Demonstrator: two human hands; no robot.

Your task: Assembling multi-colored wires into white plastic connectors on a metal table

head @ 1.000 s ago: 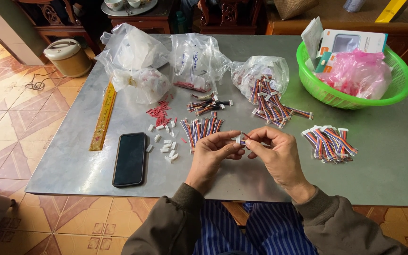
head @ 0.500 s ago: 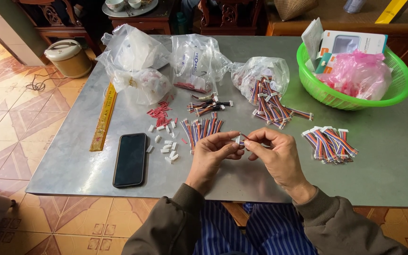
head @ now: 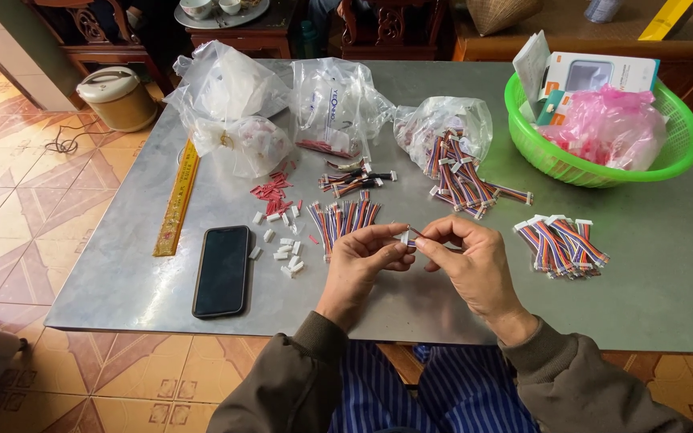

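My left hand (head: pixel 362 263) and my right hand (head: pixel 475 265) meet over the grey metal table (head: pixel 651 289), fingertips pinched together on a small white connector (head: pixel 405 237) with thin coloured wires. Just beyond my left hand lies a loose bunch of multicoloured wires (head: pixel 345 218). Small white plastic connectors (head: pixel 282 244) and red pieces (head: pixel 273 189) are scattered to the left of it. A neat pile of wire harnesses (head: pixel 561 244) lies right of my right hand.
A black phone (head: pixel 222 269) lies face up at the left, beside a yellow ruler (head: pixel 176 200). Clear plastic bags (head: pixel 234 120) of parts and another wire pile (head: pixel 463 180) sit at the back. A green basket (head: pixel 667 164) holds a pink bag and boxes.
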